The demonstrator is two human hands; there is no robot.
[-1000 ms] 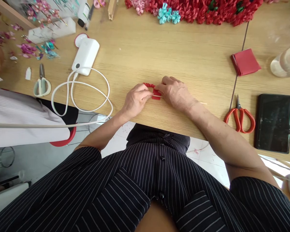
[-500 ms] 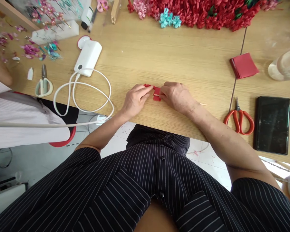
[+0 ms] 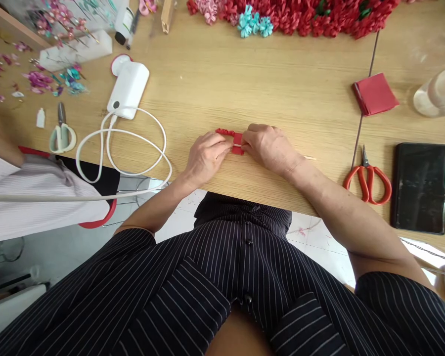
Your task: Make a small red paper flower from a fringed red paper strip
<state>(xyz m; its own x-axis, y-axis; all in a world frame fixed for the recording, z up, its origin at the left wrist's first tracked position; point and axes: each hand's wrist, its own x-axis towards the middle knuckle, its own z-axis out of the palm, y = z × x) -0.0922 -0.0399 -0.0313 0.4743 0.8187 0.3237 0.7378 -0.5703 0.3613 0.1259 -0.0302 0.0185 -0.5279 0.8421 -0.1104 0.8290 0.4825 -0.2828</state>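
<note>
A small red square piece (image 3: 238, 138), paper or cloth, lies flat on the table between my hands. A thin pale stick (image 3: 237, 145) runs across it. My left hand (image 3: 208, 154) is closed, its thumb and fingertips pinched at the stick's left end. My right hand (image 3: 265, 146) is closed at the other end, knuckles up, its fingertips partly hidden. Just beyond my left fingers lies a crinkled red strip (image 3: 225, 131), close against the red square. Another thin pale stick (image 3: 310, 157) lies beside my right wrist.
Orange-handled scissors (image 3: 367, 180), a black tablet-like device (image 3: 420, 188) and a red stack of squares (image 3: 376, 94) lie right. A white device (image 3: 128, 90) with a looped cable and white-handled scissors (image 3: 62, 133) lie left. Red flowers (image 3: 300, 17) line the back. A person's sleeve (image 3: 40, 198) is at left.
My left fingers have drawn back from the crinkled strip and closed at the stick's left end, uncovering more of the strip. My right hand has shifted slightly left. The view has moved a little.
</note>
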